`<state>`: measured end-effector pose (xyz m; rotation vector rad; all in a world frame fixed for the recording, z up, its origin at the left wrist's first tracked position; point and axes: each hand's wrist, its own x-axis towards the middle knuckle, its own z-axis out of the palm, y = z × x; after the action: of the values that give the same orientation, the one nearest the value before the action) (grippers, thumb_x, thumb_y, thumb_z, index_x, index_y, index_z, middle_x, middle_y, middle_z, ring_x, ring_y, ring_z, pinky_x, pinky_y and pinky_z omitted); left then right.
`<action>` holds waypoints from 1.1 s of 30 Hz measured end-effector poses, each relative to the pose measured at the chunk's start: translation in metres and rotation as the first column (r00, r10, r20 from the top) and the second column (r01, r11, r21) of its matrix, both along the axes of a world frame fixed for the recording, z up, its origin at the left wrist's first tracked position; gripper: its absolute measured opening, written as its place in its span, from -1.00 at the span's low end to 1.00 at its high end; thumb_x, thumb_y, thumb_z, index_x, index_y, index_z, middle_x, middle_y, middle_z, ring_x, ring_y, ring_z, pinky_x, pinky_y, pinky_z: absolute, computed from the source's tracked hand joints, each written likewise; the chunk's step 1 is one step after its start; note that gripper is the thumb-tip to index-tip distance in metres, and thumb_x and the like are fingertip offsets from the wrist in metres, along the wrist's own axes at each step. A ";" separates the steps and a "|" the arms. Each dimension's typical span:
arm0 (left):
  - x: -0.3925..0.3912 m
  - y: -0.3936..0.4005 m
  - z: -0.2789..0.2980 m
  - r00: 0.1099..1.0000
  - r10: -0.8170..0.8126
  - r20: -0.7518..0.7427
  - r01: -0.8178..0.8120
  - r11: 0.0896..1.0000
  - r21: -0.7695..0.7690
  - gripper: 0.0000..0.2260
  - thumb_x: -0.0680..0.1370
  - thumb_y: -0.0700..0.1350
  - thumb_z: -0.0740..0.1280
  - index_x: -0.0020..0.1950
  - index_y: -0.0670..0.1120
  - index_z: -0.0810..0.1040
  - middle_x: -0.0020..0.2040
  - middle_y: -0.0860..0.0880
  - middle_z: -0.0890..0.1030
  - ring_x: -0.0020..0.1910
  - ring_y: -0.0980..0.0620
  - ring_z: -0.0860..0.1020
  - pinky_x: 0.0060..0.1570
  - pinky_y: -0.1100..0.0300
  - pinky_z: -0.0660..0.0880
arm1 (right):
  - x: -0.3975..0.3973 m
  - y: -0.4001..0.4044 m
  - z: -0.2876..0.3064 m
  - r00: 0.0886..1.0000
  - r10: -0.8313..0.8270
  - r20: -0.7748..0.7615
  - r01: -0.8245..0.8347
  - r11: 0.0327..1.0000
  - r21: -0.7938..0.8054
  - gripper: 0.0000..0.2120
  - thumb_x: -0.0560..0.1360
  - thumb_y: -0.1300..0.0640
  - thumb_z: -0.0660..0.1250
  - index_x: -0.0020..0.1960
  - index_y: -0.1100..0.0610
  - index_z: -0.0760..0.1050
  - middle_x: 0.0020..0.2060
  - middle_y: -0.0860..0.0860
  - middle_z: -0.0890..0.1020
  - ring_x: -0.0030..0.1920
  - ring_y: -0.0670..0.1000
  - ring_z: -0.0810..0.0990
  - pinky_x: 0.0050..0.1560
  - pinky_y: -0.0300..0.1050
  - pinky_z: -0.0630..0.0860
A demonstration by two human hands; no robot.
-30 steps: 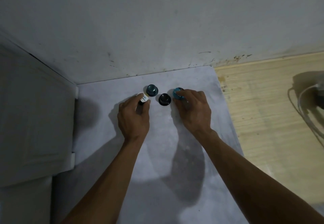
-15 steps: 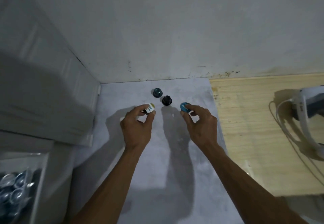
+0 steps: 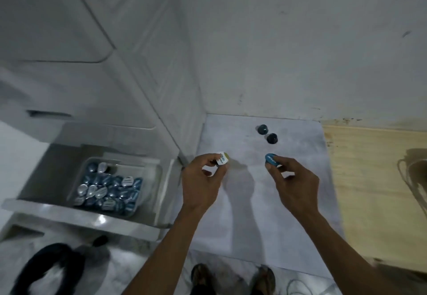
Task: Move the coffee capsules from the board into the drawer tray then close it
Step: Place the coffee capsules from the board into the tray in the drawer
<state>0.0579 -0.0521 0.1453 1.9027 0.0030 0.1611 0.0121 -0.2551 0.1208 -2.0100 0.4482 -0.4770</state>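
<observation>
White walls meet at a corner above a pale grey board laid on the floor, with a light wooden panel along its right edge. Seen from the person's head camera, the left hand is raised over the board's left side, fingertips pinched on a capsule with a white printed lid. The right hand is raised over the board's right side, fingertips closed on a blue capsule. Two more capsules sit on the board near the wall, touching or nearly so: a dark blue capsule and, just beside it, a black capsule. At left, a white drawer stands open, and the clear tray inside it holds a heap of blue and silver capsules. A black coiled cable lies at lower left, and the person's two shoes show at the bottom edge.
</observation>
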 end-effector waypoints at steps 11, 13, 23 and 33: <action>0.025 0.195 0.014 0.997 -0.031 0.070 0.023 0.993 0.116 -0.85 0.40 -0.13 0.55 -0.06 -0.01 0.69 -0.17 0.11 0.69 -0.17 0.15 0.64 -0.24 0.34 0.55 | 0.019 0.186 0.028 0.968 0.202 0.149 -0.210 0.977 0.040 -0.79 0.41 0.14 0.52 0.04 0.06 0.65 -0.11 -0.14 0.70 -0.15 -0.08 0.66 -0.30 -0.20 0.56; 0.031 0.235 0.012 0.997 -0.054 0.058 0.044 0.987 0.153 -0.86 0.40 -0.13 0.55 -0.07 0.00 0.68 -0.17 0.10 0.69 -0.18 0.15 0.63 -0.23 0.34 0.55 | 0.024 0.223 0.025 0.964 0.227 0.141 -0.232 0.972 0.021 -0.78 0.41 0.13 0.53 0.04 0.07 0.65 -0.11 -0.13 0.70 -0.15 -0.09 0.65 -0.28 -0.19 0.58; 0.083 0.360 -0.028 0.988 -0.101 -0.112 0.138 0.910 0.390 -0.89 0.42 -0.12 0.52 -0.08 0.00 0.67 -0.16 0.11 0.68 -0.16 0.15 0.62 -0.12 0.10 0.63 | 0.069 0.343 -0.002 0.942 0.328 -0.070 -0.333 0.939 -0.084 -0.82 0.39 0.15 0.54 -0.01 0.08 0.66 -0.12 -0.09 0.71 -0.20 -0.16 0.61 -0.21 -0.48 0.45; 0.132 0.363 -0.064 0.962 -0.188 -0.200 0.269 0.794 0.546 -0.83 0.42 -0.11 0.51 -0.01 -0.07 0.68 -0.13 -0.01 0.71 -0.22 0.12 0.62 -0.11 0.21 0.59 | 0.131 0.372 -0.032 0.834 0.425 -0.353 -0.498 0.854 -0.150 -0.83 0.50 0.10 0.40 0.08 0.05 0.60 -0.03 0.01 0.69 -0.06 -0.01 0.62 -0.11 -0.16 0.54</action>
<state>0.1895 0.3105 0.0810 2.4935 -0.2070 -0.1569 0.1433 0.1170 0.0887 -2.3421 0.0695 0.0999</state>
